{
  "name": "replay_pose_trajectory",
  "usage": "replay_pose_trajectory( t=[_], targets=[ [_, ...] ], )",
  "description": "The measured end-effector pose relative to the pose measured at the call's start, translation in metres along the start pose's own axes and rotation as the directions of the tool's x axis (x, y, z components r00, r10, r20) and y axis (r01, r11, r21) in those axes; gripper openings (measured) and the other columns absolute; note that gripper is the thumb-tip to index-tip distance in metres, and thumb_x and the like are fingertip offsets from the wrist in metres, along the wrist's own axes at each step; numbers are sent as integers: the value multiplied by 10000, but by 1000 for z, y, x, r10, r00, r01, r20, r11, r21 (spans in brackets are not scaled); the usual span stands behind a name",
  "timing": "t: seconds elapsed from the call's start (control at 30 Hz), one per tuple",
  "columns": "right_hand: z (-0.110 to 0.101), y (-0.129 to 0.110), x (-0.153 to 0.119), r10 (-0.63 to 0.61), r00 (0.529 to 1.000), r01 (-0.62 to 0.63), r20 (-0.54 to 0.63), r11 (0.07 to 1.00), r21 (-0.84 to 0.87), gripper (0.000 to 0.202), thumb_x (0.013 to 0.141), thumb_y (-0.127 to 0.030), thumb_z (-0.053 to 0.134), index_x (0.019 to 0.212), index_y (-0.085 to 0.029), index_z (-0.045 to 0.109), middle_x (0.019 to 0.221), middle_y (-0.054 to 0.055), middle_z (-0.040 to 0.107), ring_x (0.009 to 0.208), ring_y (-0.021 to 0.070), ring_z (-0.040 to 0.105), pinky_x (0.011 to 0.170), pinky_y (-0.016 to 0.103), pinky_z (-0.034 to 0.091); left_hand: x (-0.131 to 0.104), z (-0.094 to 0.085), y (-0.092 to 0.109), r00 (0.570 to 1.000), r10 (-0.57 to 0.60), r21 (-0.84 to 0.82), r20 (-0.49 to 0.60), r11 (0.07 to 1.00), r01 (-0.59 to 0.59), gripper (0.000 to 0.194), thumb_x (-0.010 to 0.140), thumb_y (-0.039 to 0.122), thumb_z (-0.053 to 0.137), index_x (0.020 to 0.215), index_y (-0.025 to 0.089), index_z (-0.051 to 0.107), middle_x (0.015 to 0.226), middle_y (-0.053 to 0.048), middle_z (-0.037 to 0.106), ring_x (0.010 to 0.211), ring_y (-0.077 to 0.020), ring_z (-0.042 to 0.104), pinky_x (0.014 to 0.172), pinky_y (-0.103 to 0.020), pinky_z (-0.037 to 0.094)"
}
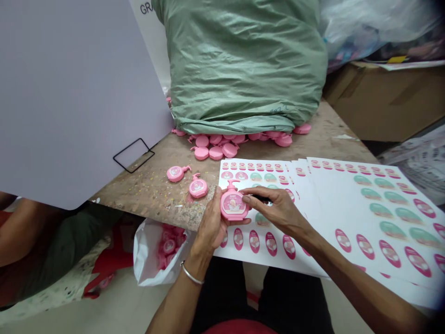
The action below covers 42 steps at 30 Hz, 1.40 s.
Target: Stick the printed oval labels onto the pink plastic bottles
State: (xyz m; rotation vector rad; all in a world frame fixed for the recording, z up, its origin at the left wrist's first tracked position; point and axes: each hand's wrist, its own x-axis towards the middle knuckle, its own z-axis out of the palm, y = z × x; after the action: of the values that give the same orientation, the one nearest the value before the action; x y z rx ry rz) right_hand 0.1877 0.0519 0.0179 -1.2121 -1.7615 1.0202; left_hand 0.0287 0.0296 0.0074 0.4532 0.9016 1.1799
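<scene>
A small pink pump bottle (233,214) with a round printed label on its front is held upright in my left hand (212,222), the fingers wrapped round its side and base. My right hand (278,206) meets it from the right, thumb and fingertips pinched at the label's right edge. A slim black tool (266,200) shows partly between those fingers; its kind is hidden. Below both hands lie white sticker sheets (323,222) with pink and green labels. Two more labelled pink bottles, one on its side (176,173) and one tilted (198,187), rest to the left.
A large green sack (243,65) stands at the back of the wooden table (156,199), with several pink bottles (216,152) before it. Below the left edge hangs a white bag (144,255) holding pink bottles. A pale board (76,93), another person's arm (21,227) and a cardboard box (389,102) flank the table.
</scene>
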Motion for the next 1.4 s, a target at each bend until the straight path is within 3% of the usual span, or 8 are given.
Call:
replay_pose_trajectory(
  t=[0.77, 0.9, 1.1, 1.17, 1.27, 1.33, 1.4],
  targets=[
    [1, -2, 2, -23, 999, 23, -41, 1000, -14, 307, 809, -473, 631, 974, -238, 738, 962, 41, 728, 804, 198, 648, 705, 323, 513, 1, 2, 5, 1000, -11, 14, 3, 1000, 11, 484, 894, 537, 460, 1125, 144, 624, 1088, -118, 670, 946, -240, 660, 708, -369, 605],
    [3, -4, 2, -40, 998, 39, -52, 999, -30, 307, 809, -480, 625, 960, -236, 738, 964, 48, 727, 812, 205, 648, 708, 330, 514, -2, 1, 6, 997, 32, 52, 70, 998, -35, 463, 855, 528, 538, 1109, 149, 619, 1049, -109, 675, 918, -235, 664, 699, -353, 603],
    [2, -5, 2, -91, 994, 83, -55, 989, -125, 264, 840, -443, 596, 948, -239, 725, 937, 47, 723, 824, 205, 640, 745, 340, 497, -3, -2, 4, 986, 86, 179, 144, 978, -112, 373, 781, 379, 689, 1066, 158, 592, 971, -69, 657, 818, -197, 672, 638, -304, 594],
    [0, -5, 2, -114, 989, 80, -98, 951, -298, 292, 826, -457, 609, 971, -226, 713, 928, 74, 718, 864, 242, 634, 810, 394, 473, -3, -3, 2, 984, 132, 207, 122, 966, -156, 392, 784, 396, 678, 1080, 158, 579, 965, -70, 651, 802, -199, 674, 626, -304, 588],
    [5, -5, 1, -143, 955, -7, -262, 867, -498, 465, 782, -513, 637, 1123, -196, 643, 1022, 137, 687, 994, 325, 598, 880, 485, 427, -3, -1, -4, 979, 202, 280, 23, 939, -200, 390, 811, 457, 619, 1074, 171, 580, 956, -84, 660, 831, -235, 680, 666, -343, 577],
    [16, -6, 0, -117, 950, -12, -291, 914, -405, 591, 788, -530, 618, 1265, -194, 525, 1171, 153, 630, 1078, 323, 577, 888, 473, 446, -4, 1, -10, 955, 277, 356, -105, 907, -224, 340, 818, 457, 605, 1025, 187, 617, 996, -101, 664, 969, -264, 650, 786, -356, 548],
    [30, -2, 1, -80, 971, 22, -226, 968, -250, 621, 823, -524, 570, 1333, -200, 429, 1272, 149, 572, 1125, 287, 571, 889, 433, 475, -5, 2, -14, 899, 373, 415, -227, 872, -257, 276, 813, 418, 620, 991, 209, 653, 1082, -105, 650, 1125, -257, 570, 914, -319, 478]
  ],
)
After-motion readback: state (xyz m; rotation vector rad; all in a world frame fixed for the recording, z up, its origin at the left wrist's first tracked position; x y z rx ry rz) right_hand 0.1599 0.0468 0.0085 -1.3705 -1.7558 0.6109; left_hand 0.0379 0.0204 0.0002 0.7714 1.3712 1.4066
